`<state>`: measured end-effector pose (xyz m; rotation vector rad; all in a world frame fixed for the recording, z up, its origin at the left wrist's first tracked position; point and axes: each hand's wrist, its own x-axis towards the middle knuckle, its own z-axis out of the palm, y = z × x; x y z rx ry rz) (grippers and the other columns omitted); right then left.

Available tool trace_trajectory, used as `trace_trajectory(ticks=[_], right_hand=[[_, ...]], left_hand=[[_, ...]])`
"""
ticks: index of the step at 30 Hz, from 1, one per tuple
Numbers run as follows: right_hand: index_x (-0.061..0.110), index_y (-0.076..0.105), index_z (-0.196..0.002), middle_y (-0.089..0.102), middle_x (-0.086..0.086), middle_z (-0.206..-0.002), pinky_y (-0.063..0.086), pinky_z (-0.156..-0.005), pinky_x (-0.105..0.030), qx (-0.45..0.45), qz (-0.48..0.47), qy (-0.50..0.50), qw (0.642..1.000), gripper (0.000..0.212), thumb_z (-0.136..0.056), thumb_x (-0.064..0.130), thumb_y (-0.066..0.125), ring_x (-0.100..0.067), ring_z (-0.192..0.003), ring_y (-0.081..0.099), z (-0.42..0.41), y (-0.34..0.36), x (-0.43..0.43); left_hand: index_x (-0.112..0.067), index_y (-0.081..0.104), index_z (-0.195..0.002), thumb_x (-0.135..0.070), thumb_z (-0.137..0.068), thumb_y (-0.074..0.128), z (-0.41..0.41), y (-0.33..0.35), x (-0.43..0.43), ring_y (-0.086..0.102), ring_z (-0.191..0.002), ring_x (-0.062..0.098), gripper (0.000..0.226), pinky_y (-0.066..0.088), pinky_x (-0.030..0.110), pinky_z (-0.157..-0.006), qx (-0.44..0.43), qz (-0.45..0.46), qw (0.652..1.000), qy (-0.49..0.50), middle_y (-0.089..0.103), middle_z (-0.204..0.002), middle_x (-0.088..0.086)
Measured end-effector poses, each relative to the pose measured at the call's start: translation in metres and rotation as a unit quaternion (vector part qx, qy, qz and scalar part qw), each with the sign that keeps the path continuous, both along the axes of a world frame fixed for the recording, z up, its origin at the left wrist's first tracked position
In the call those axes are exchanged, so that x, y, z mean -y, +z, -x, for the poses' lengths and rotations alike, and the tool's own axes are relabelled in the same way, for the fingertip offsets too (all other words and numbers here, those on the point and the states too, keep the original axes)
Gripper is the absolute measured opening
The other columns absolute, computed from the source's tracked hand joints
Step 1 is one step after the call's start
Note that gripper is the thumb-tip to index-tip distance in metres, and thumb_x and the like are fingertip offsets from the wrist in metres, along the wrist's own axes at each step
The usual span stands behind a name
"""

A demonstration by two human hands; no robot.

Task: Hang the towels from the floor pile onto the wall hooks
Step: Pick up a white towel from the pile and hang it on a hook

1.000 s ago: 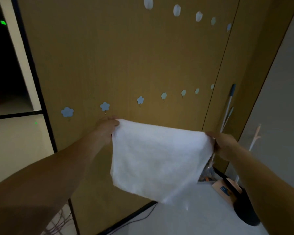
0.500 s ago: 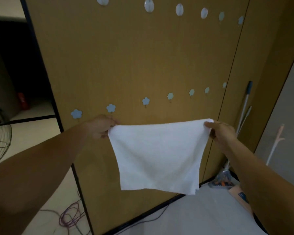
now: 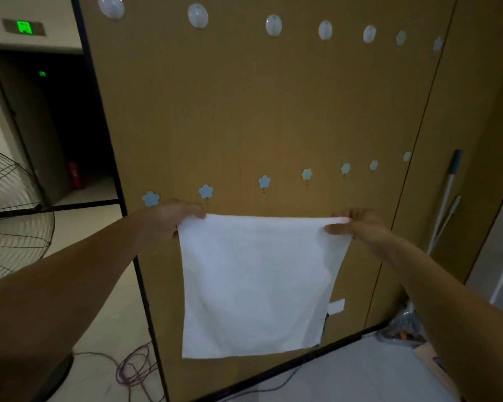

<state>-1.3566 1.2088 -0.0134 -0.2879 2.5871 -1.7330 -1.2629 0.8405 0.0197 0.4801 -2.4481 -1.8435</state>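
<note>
A white towel (image 3: 256, 285) hangs flat and spread out in front of the brown wooden wall panel (image 3: 259, 111). My left hand (image 3: 172, 217) grips its top left corner and my right hand (image 3: 357, 224) pinches its top right corner. The towel's top edge sits just below a row of blue flower-shaped hooks (image 3: 264, 181); the flower hook (image 3: 206, 191) is right above my left hand. A higher row of round clear hooks (image 3: 273, 25) runs near the top. The floor pile is out of view.
A standing fan (image 3: 9, 216) is at the left, with purple cables (image 3: 137, 369) on the floor below. A mop handle (image 3: 446, 195) leans at the right by the panel's edge. A dark doorway (image 3: 55, 126) opens at the left.
The towel has been pulled flat and square, and raised a little toward the flower hooks. My view has tilted up and shifted left, bringing in the fan and the upper hooks.
</note>
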Motion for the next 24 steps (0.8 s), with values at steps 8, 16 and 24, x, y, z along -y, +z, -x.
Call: trace_trajectory(ticks=[8,16,24], right_hand=[[0.009,0.061,-0.081,0.065,-0.012,-0.087,0.047,-0.059,-0.028,-0.148,-0.16,-0.076,0.973,0.023,-0.083,0.029,0.071,-0.023,-0.072,0.061,0.031,0.012,0.036],[0.008,0.053,-0.093,0.053,0.005,-0.077,0.04,-0.063,-0.026,-0.286,0.011,-0.046,0.957,0.013,-0.085,-0.001,0.048,-0.018,-0.076,0.052,0.025,0.053,0.114],[0.028,0.068,-0.095,0.065,0.014,-0.093,0.046,-0.07,-0.027,-0.24,-0.084,0.177,0.951,0.04,-0.07,0.058,0.075,-0.008,-0.083,0.061,0.015,0.082,0.185]], left_hand=[[0.011,0.059,-0.112,-0.023,-0.079,0.077,-0.012,0.004,0.01,0.058,-0.101,0.032,0.051,0.047,0.038,-0.083,-0.09,0.197,0.968,0.126,0.06,-0.114,0.023],[-0.008,0.047,-0.069,-0.007,-0.085,0.051,-0.016,0.033,-0.003,0.04,-0.061,0.015,0.016,0.032,0.022,-0.052,-0.287,0.181,0.904,0.258,0.042,-0.066,0.005],[-0.021,0.051,-0.09,-0.007,-0.092,0.042,-0.022,0.062,0.031,0.055,-0.08,0.017,0.016,0.043,0.027,-0.07,-0.344,0.214,0.882,0.24,0.057,-0.084,-0.003]])
